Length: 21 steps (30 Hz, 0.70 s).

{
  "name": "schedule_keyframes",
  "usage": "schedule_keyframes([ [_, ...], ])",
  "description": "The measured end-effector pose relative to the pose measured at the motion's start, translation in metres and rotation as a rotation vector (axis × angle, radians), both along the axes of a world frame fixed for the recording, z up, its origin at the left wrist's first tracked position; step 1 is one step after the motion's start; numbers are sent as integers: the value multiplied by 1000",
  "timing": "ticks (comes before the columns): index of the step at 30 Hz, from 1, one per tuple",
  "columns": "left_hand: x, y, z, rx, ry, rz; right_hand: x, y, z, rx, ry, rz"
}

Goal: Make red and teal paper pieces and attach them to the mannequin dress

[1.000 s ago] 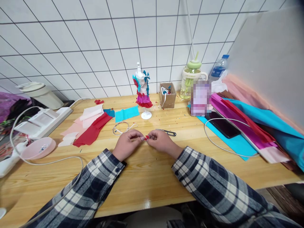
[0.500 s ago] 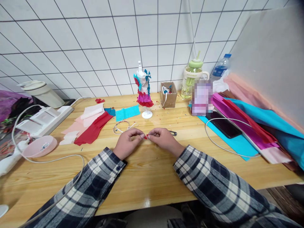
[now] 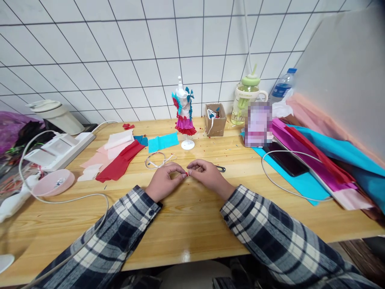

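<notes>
Over the middle of the table, my left hand (image 3: 166, 181) pinches a tiny scrap of red crepe paper (image 3: 187, 174) between thumb and fingertips. My right hand (image 3: 209, 177) meets it from the other side, its thumb and curled fingers at the same scrap; most of the scrap is hidden by the fingertips. A small pair of thread snips (image 3: 221, 169) lies behind my right hand, mostly covered by it. Beyond the hands stands a small white dress-form stand (image 3: 187, 145) wearing a miniature paper dress (image 3: 185, 114) in white, magenta, red and blue.
Red crepe paper (image 3: 120, 163), pale pink sheets and a light-blue strip (image 3: 163, 142) lie left of centre, near a looped white cord (image 3: 155, 160). A pink bowl (image 3: 54, 182) and power strip (image 3: 64, 150) are at left; a cardboard box (image 3: 215, 122), cup (image 3: 249, 96) and phone (image 3: 285, 158) at right.
The hands stay together at the red scrap with small finger movements; less of the scrap shows now. The right index finger has lifted slightly. The whole view has shifted a little.
</notes>
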<state>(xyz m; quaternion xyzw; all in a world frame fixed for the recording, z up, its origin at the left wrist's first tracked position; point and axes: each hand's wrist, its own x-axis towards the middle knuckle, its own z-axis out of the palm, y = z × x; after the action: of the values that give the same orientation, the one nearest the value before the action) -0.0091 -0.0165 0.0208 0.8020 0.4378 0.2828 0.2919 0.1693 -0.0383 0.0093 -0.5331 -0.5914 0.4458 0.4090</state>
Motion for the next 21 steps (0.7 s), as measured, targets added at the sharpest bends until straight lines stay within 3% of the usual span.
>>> schedule_keyframes([
  [7, 3, -2, 2, 38, 62, -10, -2, -2, 0, 81, -184, -37],
  [21, 2, 0, -2, -104, -41, 41, -1, -1, -2, -279, 282, 12],
])
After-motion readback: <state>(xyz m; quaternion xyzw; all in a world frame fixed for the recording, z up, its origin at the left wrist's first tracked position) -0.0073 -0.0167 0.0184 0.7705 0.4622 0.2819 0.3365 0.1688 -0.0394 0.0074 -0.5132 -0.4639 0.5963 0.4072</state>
